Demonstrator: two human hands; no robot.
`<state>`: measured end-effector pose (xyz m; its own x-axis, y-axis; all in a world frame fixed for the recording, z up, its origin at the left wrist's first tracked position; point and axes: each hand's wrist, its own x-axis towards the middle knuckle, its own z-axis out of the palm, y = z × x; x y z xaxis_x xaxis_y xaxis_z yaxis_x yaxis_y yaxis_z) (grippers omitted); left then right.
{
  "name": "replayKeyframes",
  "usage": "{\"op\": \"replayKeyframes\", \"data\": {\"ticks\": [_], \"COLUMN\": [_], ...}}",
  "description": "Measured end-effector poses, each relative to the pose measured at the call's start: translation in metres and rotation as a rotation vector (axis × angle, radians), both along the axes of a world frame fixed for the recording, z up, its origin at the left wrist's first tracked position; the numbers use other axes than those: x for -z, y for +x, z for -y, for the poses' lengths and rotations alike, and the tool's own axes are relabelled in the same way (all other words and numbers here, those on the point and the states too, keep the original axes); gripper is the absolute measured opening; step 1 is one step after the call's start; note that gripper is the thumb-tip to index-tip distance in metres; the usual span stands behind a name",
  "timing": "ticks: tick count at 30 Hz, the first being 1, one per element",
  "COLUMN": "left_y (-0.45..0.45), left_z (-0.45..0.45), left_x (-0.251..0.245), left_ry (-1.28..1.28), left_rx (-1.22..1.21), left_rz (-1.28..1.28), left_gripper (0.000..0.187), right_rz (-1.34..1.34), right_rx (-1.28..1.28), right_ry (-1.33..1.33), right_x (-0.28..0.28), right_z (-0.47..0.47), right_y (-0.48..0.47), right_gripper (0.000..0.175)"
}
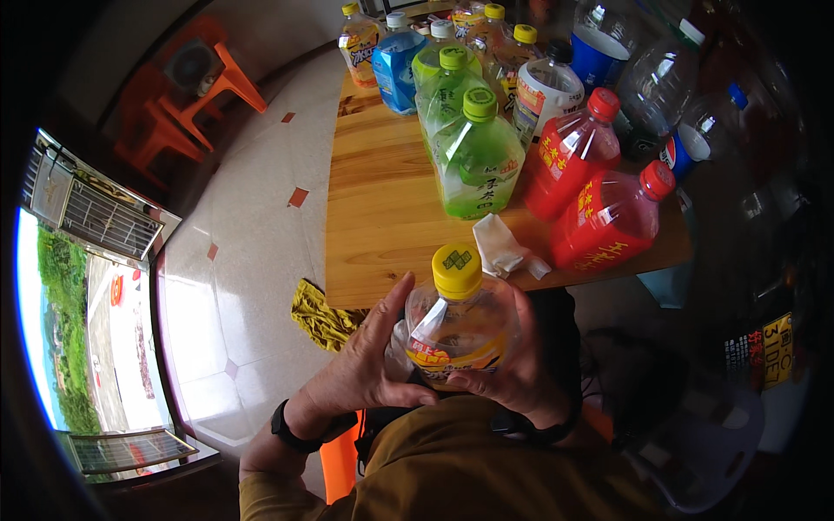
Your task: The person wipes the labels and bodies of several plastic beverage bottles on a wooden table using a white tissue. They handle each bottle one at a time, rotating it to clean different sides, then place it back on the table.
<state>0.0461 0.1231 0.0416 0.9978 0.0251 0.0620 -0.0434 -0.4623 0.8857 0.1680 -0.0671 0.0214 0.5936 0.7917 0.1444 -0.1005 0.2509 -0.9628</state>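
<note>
Between my two hands is a clear plastic drink bottle (pixel 456 325) with a yellow screw cap and an orange-yellow label. It stands upright over my lap, just off the table's near edge. My left hand (pixel 365 371) cups its left side, thumb toward the front, with something whitish, perhaps tissue, between palm and bottle. My right hand (pixel 521 371) wraps the right side, its thumb low on the label. A crumpled white tissue (pixel 500 244) lies on the wooden table (pixel 378 221) behind the bottle's cap.
Green-capped tea bottles (pixel 479 163), red bottles (pixel 606 221) and a blue-labelled bottle (pixel 397 71) crowd the table. Large clear bottles (pixel 658 78) stand at the right. Left are orange plastic chairs (pixel 189 111) and an open doorway (pixel 117 325). A yellowish cloth (pixel 319 312) hangs below the table edge.
</note>
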Motion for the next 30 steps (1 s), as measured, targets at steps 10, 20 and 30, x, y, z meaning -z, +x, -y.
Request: {"op": "replayKeyframes", "data": {"ticks": [10,20,30], "left_y": [0.029,0.130,0.228], "left_z": [-0.055,-0.215,-0.278], "left_x": [-0.036,-0.032,0.001], "left_ry": [-0.419,-0.200,-0.200], "left_rx": [-0.162,-0.525,-0.582], "left_rz": [-0.197,0.161,0.160], "left_gripper": [0.095,0.086,0.092], "right_rz": [0.254,0.316,0.158], "right_rx": [0.023,0.067,-0.099], "right_ry": [0.048,-0.240,-0.220], "right_x": [0.009,0.046,0.047], "right_z": [-0.033,-0.045,-0.042], "right_y": [0.007,0.024,0.039], "right_gripper": [0.107,0.063,0.052]}}
